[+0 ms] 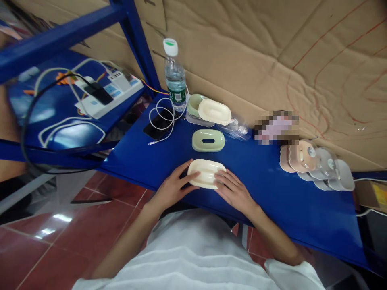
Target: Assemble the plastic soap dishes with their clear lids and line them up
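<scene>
A cream oval dish [206,169], shaped like a soap dish, sits at the front edge of the blue table with its hollow facing up. My left hand [175,183] grips its left end, thumb and fingers apart around the rim. At the other end, my right hand [234,189] holds the dish with its fingers over the rim. Just behind lies a pale green oval piece [208,141] with a dark slot in its middle. Farther back, a second cream dish [214,112] leans on a green oval container [195,104].
A water bottle [175,86] stands at the back left, beside a phone [159,125] under a coiled white cable [161,114]. Stacked pink and grey containers [302,155] are on the right. Beyond a blue frame post, a power strip [105,98] lies among cables.
</scene>
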`<control>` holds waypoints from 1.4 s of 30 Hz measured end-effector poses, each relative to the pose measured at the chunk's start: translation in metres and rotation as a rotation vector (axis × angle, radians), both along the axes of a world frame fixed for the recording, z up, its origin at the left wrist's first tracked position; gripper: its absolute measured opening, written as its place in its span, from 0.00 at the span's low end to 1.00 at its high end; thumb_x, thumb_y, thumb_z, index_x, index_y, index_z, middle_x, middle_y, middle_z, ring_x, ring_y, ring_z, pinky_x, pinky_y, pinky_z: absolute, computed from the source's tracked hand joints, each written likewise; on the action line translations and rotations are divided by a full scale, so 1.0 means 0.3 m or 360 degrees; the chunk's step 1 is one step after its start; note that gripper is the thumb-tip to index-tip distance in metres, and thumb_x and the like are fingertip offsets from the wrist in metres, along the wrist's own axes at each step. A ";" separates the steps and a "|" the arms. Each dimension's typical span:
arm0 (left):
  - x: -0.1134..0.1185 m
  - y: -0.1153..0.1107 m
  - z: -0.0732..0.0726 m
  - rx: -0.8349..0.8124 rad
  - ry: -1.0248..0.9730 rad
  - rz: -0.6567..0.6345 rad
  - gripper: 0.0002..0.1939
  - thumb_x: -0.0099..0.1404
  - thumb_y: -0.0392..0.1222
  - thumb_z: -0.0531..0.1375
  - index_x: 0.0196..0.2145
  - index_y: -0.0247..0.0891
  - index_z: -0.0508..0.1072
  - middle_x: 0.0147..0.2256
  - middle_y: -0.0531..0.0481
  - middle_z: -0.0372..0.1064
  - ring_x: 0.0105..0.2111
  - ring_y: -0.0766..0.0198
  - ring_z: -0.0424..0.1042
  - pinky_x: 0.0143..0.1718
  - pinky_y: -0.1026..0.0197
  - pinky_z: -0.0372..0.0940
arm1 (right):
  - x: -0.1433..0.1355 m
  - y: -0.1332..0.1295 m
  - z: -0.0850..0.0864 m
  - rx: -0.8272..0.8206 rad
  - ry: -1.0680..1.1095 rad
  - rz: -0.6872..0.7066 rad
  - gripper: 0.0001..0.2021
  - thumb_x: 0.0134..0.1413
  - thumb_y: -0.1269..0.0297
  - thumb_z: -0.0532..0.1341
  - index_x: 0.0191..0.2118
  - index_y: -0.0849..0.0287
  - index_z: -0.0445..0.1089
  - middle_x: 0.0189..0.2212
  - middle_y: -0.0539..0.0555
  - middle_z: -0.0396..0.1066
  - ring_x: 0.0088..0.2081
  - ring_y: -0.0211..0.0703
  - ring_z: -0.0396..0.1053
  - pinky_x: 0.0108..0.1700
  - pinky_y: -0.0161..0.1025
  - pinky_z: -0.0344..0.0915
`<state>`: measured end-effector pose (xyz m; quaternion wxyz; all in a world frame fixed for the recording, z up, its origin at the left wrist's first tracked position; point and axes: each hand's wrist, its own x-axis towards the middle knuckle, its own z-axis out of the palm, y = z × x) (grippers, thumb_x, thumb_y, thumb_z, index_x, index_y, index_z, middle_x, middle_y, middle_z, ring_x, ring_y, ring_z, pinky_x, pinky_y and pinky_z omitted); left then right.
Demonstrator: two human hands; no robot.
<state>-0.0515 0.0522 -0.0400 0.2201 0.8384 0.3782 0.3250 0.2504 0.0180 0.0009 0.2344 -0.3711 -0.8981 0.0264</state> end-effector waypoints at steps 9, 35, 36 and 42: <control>0.014 0.002 0.008 -0.0179 -0.0026 0.0078 0.39 0.74 0.51 0.67 0.76 0.53 0.57 0.74 0.43 0.60 0.72 0.50 0.65 0.71 0.44 0.68 | 0.008 0.010 -0.031 -0.0233 0.0652 -0.0129 0.10 0.71 0.66 0.66 0.54 0.52 0.78 0.53 0.56 0.82 0.60 0.51 0.78 0.68 0.59 0.73; -0.155 0.056 0.074 -0.0194 0.0115 0.0247 0.14 0.75 0.51 0.65 0.54 0.44 0.74 0.77 0.44 0.49 0.74 0.43 0.61 0.70 0.40 0.68 | 0.177 0.234 0.125 0.0006 -0.0136 -0.0438 0.19 0.75 0.63 0.60 0.67 0.52 0.72 0.61 0.58 0.78 0.63 0.55 0.74 0.69 0.56 0.66; -0.154 0.058 0.076 -0.0208 0.0118 0.0234 0.14 0.75 0.52 0.65 0.53 0.44 0.74 0.77 0.44 0.50 0.73 0.43 0.62 0.70 0.40 0.68 | 0.167 0.284 0.137 0.0023 -0.0155 -0.0445 0.19 0.75 0.63 0.59 0.67 0.52 0.72 0.62 0.58 0.77 0.64 0.55 0.73 0.69 0.56 0.66; -0.113 0.051 0.060 -0.0222 0.0120 0.0107 0.16 0.73 0.52 0.67 0.54 0.45 0.74 0.74 0.43 0.57 0.72 0.44 0.64 0.70 0.39 0.67 | 0.172 0.548 0.118 -0.0076 -0.0312 -0.0703 0.30 0.71 0.62 0.65 0.74 0.56 0.64 0.74 0.65 0.60 0.75 0.70 0.57 0.72 0.70 0.61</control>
